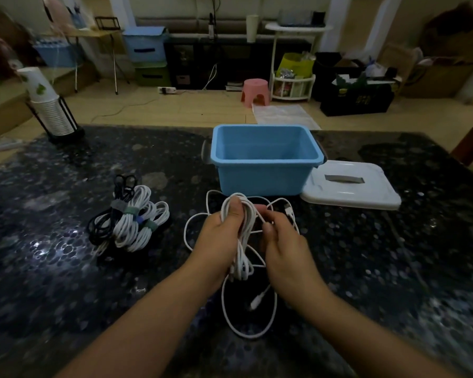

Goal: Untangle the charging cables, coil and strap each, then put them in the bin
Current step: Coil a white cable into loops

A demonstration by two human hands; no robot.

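Note:
My left hand (221, 236) grips a partly coiled white cable (241, 257) above the dark table, thumb over the top of the loops. My right hand (283, 241) pinches a strand of the same cable beside the coil. Loose loops of it hang down and trail on the table, with a plug end (256, 302) lying below my hands and another plug (287, 208) to the upper right. A pile of coiled, strapped cables (131, 219), white and black, lies to the left. The open blue bin (265, 159) stands just beyond my hands and holds nothing.
The bin's white lid (352, 186) lies flat to the right of the bin. A stack of paper cups in a black holder (52, 110) stands at the table's far left corner. The table (66, 268) has a dark speckled top; the floor beyond is cluttered.

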